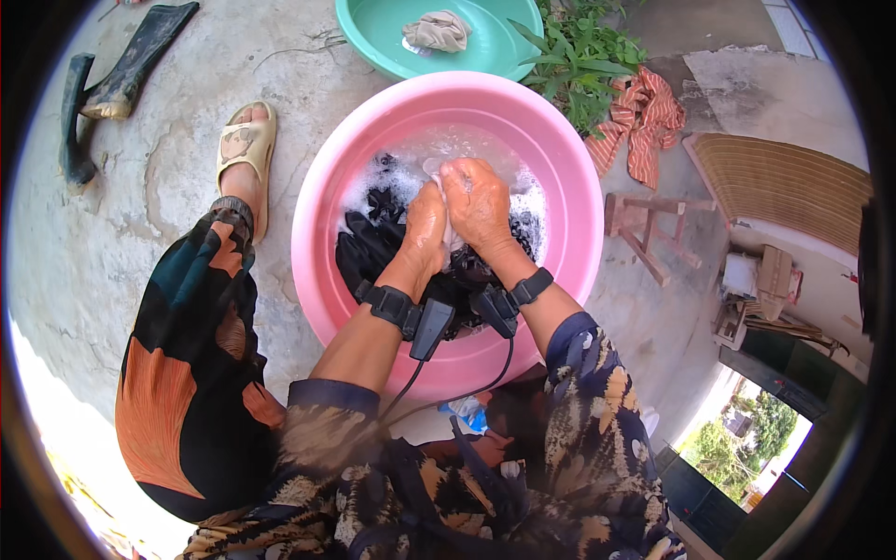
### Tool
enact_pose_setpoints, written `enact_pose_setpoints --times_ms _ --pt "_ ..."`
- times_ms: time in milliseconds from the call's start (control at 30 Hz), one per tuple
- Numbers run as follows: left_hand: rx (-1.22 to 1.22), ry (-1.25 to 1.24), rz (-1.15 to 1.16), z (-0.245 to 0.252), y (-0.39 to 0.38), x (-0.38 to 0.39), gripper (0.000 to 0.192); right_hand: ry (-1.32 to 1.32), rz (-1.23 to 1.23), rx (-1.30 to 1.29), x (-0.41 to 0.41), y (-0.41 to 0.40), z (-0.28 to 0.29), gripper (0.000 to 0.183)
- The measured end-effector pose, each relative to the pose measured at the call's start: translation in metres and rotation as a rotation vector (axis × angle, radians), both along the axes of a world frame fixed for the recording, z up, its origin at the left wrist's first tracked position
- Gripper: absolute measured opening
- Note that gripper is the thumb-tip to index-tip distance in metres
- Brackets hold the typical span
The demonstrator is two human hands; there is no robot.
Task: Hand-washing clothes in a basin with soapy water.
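Observation:
A large pink plastic basin (315, 231) stands before me with soapy water and wet dark clothes (364, 241) in it. Over its middle, my left hand (425, 224) and my right hand (477, 203) are pressed together, both closed on a light-coloured wet cloth (450, 231). Part of the cloth shows between them and hangs below the fingers; the rest is hidden in my grip. White suds float along the water's edge. Each wrist wears a black strap with a small cabled device.
Beyond the pink basin stands a green basin (364, 35) holding a beige cloth (437, 31). Right of it are green plants (581, 56), a striped orange cloth (647, 126) and a small wooden stool (647, 224). Dark rubber boots (140, 63) lie at the upper left.

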State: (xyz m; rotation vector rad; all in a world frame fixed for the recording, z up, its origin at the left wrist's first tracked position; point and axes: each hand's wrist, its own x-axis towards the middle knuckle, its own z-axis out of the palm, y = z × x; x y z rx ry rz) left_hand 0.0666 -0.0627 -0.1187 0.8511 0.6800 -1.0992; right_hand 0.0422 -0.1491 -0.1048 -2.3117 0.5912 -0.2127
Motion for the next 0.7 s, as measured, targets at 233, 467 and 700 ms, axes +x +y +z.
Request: enact_pose_setpoints --times_ms 233,467,700 --pt "0.101 -0.303 0.050 -0.018 -0.006 -0.001 0.027 0.259 -0.418 0.726 0.004 -0.045 -0.025 0.051" --pt "0.137 -0.199 0.257 -0.038 0.018 0.021 0.044 0.419 -0.037 -0.319 -0.028 -0.052 -0.055 0.056" --pt "0.191 -0.157 -0.057 -0.044 0.016 0.018 0.028 0.691 -0.369 0.244 -0.007 -0.053 -0.057 0.041"
